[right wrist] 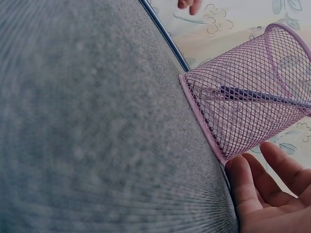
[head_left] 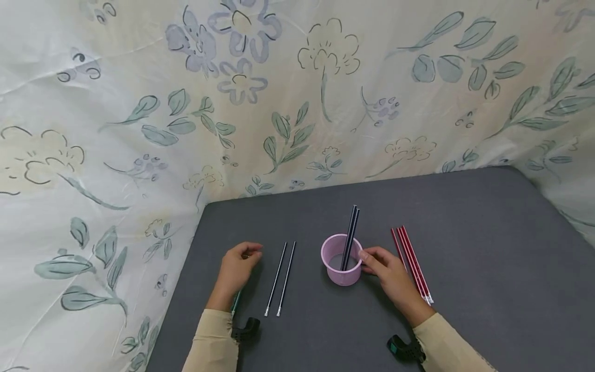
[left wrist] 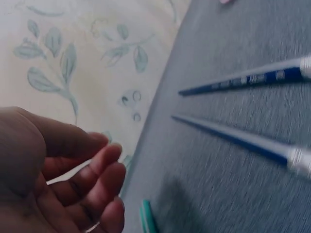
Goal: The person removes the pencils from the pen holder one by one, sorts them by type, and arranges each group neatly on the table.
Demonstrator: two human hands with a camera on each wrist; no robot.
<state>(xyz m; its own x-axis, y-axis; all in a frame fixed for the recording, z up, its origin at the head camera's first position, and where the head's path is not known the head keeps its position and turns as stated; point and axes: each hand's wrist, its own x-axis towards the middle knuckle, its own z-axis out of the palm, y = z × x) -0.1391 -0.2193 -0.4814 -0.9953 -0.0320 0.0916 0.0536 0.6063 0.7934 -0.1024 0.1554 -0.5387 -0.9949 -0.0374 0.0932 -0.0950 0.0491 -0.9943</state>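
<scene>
Beside a pink mesh cup (head_left: 341, 279), my right hand (head_left: 390, 274) has its fingertips right at the cup's side. In the right wrist view those fingers (right wrist: 240, 177) touch near the cup's base rim, without wrapping round it. Dark blue pencils (head_left: 350, 237) lean upright inside the cup. My left hand (head_left: 237, 268) is over the table's left part, fingers loosely bent and nothing between them. A green pencil (head_left: 236, 302) lies under it, mostly hidden by the wrist. Two blue pencils (head_left: 286, 279) lie side by side between left hand and cup.
Several red pencils (head_left: 413, 263) lie together right of the cup, partly behind my right hand. The dark grey table (head_left: 502, 268) ends at a floral cloth (head_left: 288, 139) at the back and left. Each wrist wears a black camera band (head_left: 405, 349).
</scene>
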